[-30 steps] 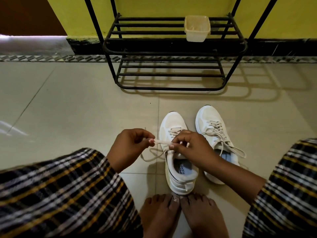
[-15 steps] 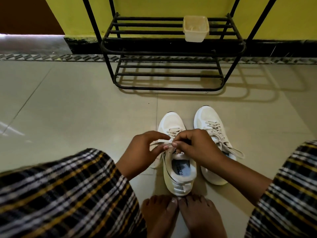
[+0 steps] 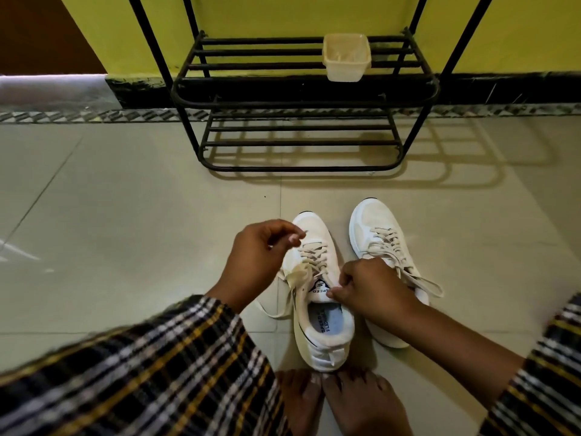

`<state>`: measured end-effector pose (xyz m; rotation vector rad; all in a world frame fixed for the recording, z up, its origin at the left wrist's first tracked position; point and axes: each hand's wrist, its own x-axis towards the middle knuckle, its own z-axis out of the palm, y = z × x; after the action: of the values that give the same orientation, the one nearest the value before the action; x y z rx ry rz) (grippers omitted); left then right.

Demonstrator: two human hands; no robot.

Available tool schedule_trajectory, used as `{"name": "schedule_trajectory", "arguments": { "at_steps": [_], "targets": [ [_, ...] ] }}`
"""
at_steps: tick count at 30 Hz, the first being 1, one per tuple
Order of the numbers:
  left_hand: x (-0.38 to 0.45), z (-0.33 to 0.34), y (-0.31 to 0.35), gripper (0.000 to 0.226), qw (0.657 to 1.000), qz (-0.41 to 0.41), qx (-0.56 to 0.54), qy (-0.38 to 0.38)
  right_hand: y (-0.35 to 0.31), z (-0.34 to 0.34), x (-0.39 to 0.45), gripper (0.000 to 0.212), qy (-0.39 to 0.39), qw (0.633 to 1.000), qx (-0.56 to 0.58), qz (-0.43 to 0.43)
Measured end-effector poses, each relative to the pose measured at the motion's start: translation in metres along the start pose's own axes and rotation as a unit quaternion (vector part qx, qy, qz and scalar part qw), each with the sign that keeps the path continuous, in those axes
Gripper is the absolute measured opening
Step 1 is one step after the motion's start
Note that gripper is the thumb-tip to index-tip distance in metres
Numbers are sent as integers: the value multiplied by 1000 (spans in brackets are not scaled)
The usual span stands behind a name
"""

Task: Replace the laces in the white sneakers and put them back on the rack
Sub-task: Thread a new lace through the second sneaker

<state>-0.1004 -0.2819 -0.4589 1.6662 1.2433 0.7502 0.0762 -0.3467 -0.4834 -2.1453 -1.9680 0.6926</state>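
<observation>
Two white sneakers stand on the floor tiles in front of me. The left sneaker (image 3: 315, 227) has a cream lace (image 3: 298, 274) threaded through its eyelets, with a slack loop hanging off its left side and trailing onto the floor. My left hand (image 3: 259, 258) hovers over the lacing, fingertips pinched together at the upper crossings, apparently on a strand. My right hand (image 3: 372, 294) pinches the lace at the right edge of the tongue. The right sneaker (image 3: 374, 219) is laced, and its ends lie loose. The black metal rack (image 3: 301, 99) stands ahead against the yellow wall.
A small cream plastic container (image 3: 345, 58) sits on the rack's upper shelf, right of middle. The lower shelf (image 3: 298, 143) holds nothing. My bare feet (image 3: 333, 401) touch the left sneaker's heel. My plaid-clad knees fill the lower corners of the view.
My left hand has risen and moved forward, from beside the tongue to above the lacing. My right hand has slid down to the tongue's right edge. The lace loop now hangs slack.
</observation>
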Motion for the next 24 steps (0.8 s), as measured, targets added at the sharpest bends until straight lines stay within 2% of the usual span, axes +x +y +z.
{"name": "schedule_trajectory", "arguments": {
  "at_steps": [3,6,10,14,18,21,24],
  "targets": [
    [-11,16,-15,13,996,-14,89,-16,2,6,-2,28,18,999,-12,-44],
    [-19,25,-21,10,984,21,179,-10,6,11,-5,25,38,997,-15,-70],
    [-24,34,-18,9,968,55,243,-15,9,14,-4,23,33,997,7,-65],
    [-22,43,-11,17,952,49,298,-39,10,13,-4,20,19,998,44,-50],
    [-19,51,-6,24,923,66,376,-51,12,12,-5,20,14,997,72,-40],
    [-16,52,-3,21,905,92,411,-52,12,12,-5,19,10,996,80,-37],
    [-13,53,-2,17,880,126,449,-89,12,12,-5,18,16,996,82,-39]
  ]
}}
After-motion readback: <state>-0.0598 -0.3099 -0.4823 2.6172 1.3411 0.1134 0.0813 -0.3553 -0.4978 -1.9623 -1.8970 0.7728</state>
